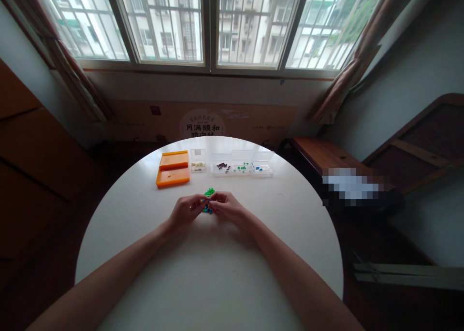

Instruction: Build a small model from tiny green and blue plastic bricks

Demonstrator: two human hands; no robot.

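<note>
- Head view: the round white surface (203,273) carries everything, with a wide bare stretch nearest the person, which gives the forearms room to reach in from both sides.
- Past the hands sits a row of clear plastic boxes (220,173), lids tipped back, which leaves the dark pieces (222,165), green pieces (242,167) and blue pieces (258,168) inside in easy reach. Keeping each color in its own section looks like sorting.
- Left of that row, the orange case (173,181) lies open and slightly angled, its shallow trays facing up. One tiny orange piece (169,176) rests in the nearer tray, where the low walls would stop it rolling off.
- Both hands meet near the middle, low over the surface, probably for steadiness. The left hand (186,209) has its grip closed in a pinch on a tiny blue piece (203,200). The right hand (226,204) brings its fingertips to the same spot; I cannot tell whether its grip holds anything.
- Between the orange case and the row stands a small clear box (203,160), keeping cream pieces (198,164) apart.
- Under and between the fingers is a green-and-blue cluster (209,192), its green end pointing away, placed centrally so that both hands can work on it.
</note>
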